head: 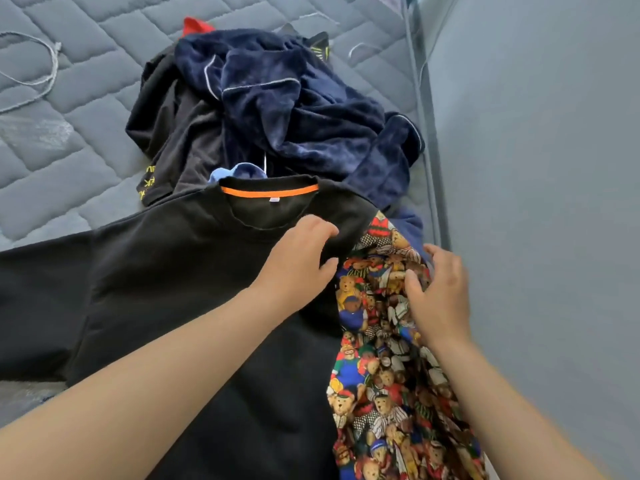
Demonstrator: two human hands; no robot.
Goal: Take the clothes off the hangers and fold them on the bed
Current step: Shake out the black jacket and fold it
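We are pinching the shoulder of the black sweatshirt (180, 289) with the left hand (298, 261). We are resting the right hand (441, 299), fingers (446, 268) curved, on the bear-print garment (388, 393); its grip cannot be determined. Both garments are lying on the bed (69, 98), touching the clothes pile (294, 116).

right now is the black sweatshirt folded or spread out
Spread out: the black sweatshirt lies flat on the bed, a sleeve stretched left and the neckline showing. The left hand grips its shoulder.

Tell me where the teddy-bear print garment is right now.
In the head view, the teddy-bear print garment lies at lower right on the bed, just right of the black sweatshirt, with the right hand resting on it.
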